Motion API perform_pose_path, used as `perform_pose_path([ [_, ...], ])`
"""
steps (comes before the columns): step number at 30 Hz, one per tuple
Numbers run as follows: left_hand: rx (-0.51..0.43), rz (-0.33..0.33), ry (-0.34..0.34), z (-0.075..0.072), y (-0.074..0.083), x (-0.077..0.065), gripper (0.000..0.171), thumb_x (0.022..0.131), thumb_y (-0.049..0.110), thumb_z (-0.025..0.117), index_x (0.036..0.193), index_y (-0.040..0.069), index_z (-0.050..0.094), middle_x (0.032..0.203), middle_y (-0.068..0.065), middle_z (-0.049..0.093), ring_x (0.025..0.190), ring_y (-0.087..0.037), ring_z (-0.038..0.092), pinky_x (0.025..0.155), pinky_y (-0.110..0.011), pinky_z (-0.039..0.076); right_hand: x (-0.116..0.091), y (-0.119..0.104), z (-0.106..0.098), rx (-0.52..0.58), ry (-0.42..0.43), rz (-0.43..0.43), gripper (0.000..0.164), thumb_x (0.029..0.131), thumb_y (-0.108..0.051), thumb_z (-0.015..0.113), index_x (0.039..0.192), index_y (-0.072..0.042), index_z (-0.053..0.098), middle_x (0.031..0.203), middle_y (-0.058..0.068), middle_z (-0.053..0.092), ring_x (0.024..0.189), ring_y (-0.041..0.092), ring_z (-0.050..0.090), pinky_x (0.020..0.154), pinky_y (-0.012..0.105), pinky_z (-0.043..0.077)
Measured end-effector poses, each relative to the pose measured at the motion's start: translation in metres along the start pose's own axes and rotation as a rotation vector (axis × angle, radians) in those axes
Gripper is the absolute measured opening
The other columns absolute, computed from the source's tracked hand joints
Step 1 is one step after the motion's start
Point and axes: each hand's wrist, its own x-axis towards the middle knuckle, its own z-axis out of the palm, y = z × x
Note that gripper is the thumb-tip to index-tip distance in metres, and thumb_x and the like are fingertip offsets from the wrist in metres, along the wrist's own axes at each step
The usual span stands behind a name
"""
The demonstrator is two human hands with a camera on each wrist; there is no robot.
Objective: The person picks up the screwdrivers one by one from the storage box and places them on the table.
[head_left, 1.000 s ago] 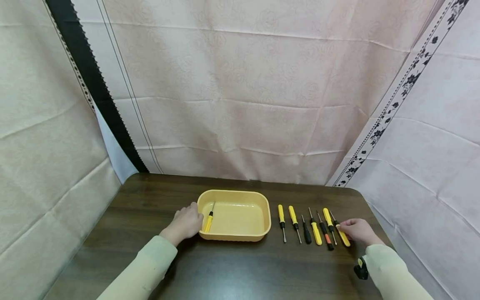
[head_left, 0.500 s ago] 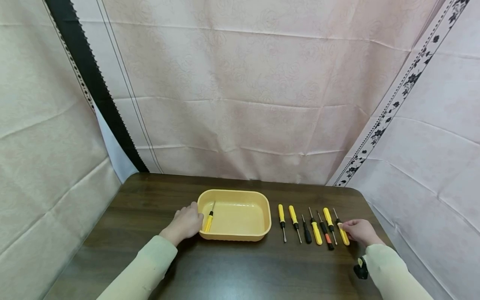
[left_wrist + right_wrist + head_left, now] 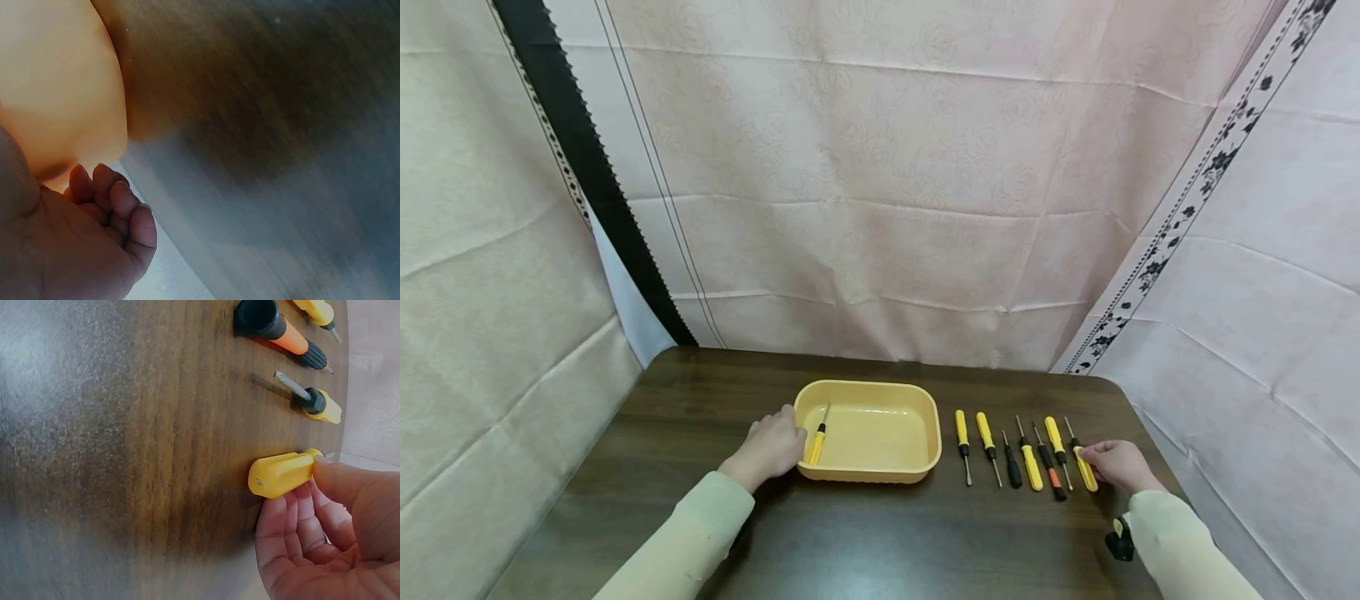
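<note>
My left hand [image 3: 769, 447] grips the left rim of a yellow plastic tray [image 3: 880, 433]. In the left wrist view, that hand's fingers [image 3: 141, 226] curl by the tray's wall [image 3: 62, 81]; its thumb is hidden. A yellow-and-black screwdriver [image 3: 817, 443] lies inside the tray at its left end. My right hand [image 3: 1122, 463] pinches the yellow handle of the rightmost screwdriver [image 3: 1086, 473] in a row on the table. In the right wrist view, thumb and fingers hold this screwdriver [image 3: 278, 476] near the middle, its handle end towards the camera.
Left of the held screwdriver, several others lie side by side, among them a black-and-orange screwdriver [image 3: 1055, 479], a small black screwdriver [image 3: 1013, 471] and a yellow screwdriver [image 3: 962, 429]. The brown wooden table [image 3: 880, 542] ends at hanging cloth [image 3: 880, 208] behind and at the sides.
The rightmost screwdriver has turned a little under my right hand, its tip moving right and its handle end slightly left. My left hand and the tray have stayed put.
</note>
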Motion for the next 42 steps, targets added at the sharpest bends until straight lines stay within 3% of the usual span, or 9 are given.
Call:
perform_pose_path([
  [13, -0.004, 0.0, -0.003, 0.001, -0.001, 0.001, 0.042, 0.099, 0.024, 0.04, 0.124, -0.009, 0.046, 0.097, -0.013, 0.058, 0.089, -0.027, 0.054, 0.087, -0.05, 0.038, -0.002, 0.004, -0.001, -0.003, 0.018, 0.02, 0.039, 0.092, -0.032, 0.065, 0.098, 0.006, 0.067, 0.079, 0.006, 0.061, 0.069, 0.018, 0.056, 0.063, 0.031, 0.049],
  [19, -0.001, 0.002, -0.003, 0.001, 0.0, 0.001, 0.041, 0.099, 0.024, 0.039, 0.122, -0.008, 0.046, 0.095, -0.013, 0.057, 0.087, -0.027, 0.054, 0.087, -0.05, 0.038, -0.011, -0.003, -0.003, -0.005, 0.044, -0.014, 0.047, 0.093, -0.038, 0.062, 0.102, 0.008, 0.065, 0.085, 0.009, 0.064, 0.073, 0.019, 0.058, 0.064, 0.033, 0.051],
  [24, 0.001, 0.0, -0.004, 0.001, -0.001, 0.001, 0.041, 0.099, 0.024, 0.039, 0.122, -0.008, 0.045, 0.093, -0.012, 0.056, 0.085, -0.026, 0.053, 0.087, -0.05, 0.037, -0.022, -0.025, -0.003, -0.07, 0.071, -0.054, 0.058, 0.093, -0.049, 0.057, 0.111, 0.005, 0.065, 0.096, 0.015, 0.066, 0.081, 0.024, 0.06, 0.065, 0.036, 0.049],
  [28, 0.0, 0.001, -0.005, 0.001, -0.001, 0.001, 0.042, 0.099, 0.024, 0.039, 0.124, -0.009, 0.044, 0.095, -0.013, 0.057, 0.087, -0.026, 0.053, 0.088, -0.05, 0.037, -0.028, -0.047, 0.004, 0.002, 0.05, -0.126, 0.064, 0.092, -0.052, 0.057, 0.12, 0.006, 0.06, 0.116, 0.023, 0.061, 0.097, 0.033, 0.062, 0.078, 0.043, 0.052],
  [32, 0.002, 0.005, -0.009, 0.002, -0.002, 0.001, 0.042, 0.099, 0.025, 0.039, 0.124, -0.009, 0.045, 0.096, -0.013, 0.057, 0.089, -0.027, 0.054, 0.088, -0.05, 0.037, -0.036, -0.073, 0.013, 0.107, 0.008, -0.193, 0.063, 0.093, -0.048, 0.058, 0.126, 0.006, 0.055, 0.124, 0.025, 0.056, 0.105, 0.035, 0.06, 0.088, 0.046, 0.049],
  [37, 0.001, 0.003, -0.013, 0.001, -0.001, 0.001, 0.042, 0.099, 0.025, 0.039, 0.124, -0.009, 0.044, 0.095, -0.013, 0.057, 0.088, -0.026, 0.053, 0.088, -0.05, 0.037, -0.047, -0.108, 0.027, 0.128, -0.008, -0.256, 0.06, 0.093, -0.047, 0.06, 0.125, 0.003, 0.057, 0.116, 0.021, 0.062, 0.093, 0.025, 0.065, 0.082, 0.041, 0.052],
  [42, -0.003, -0.004, -0.017, 0.001, -0.002, 0.001, 0.043, 0.099, 0.025, 0.039, 0.125, -0.009, 0.044, 0.096, -0.013, 0.057, 0.088, -0.026, 0.053, 0.088, -0.05, 0.037, -0.053, -0.139, 0.054, 0.175, -0.015, -0.287, 0.05, 0.092, -0.044, 0.063, 0.119, -0.001, 0.063, 0.106, 0.014, 0.067, 0.087, 0.02, 0.065, 0.075, 0.035, 0.052],
])
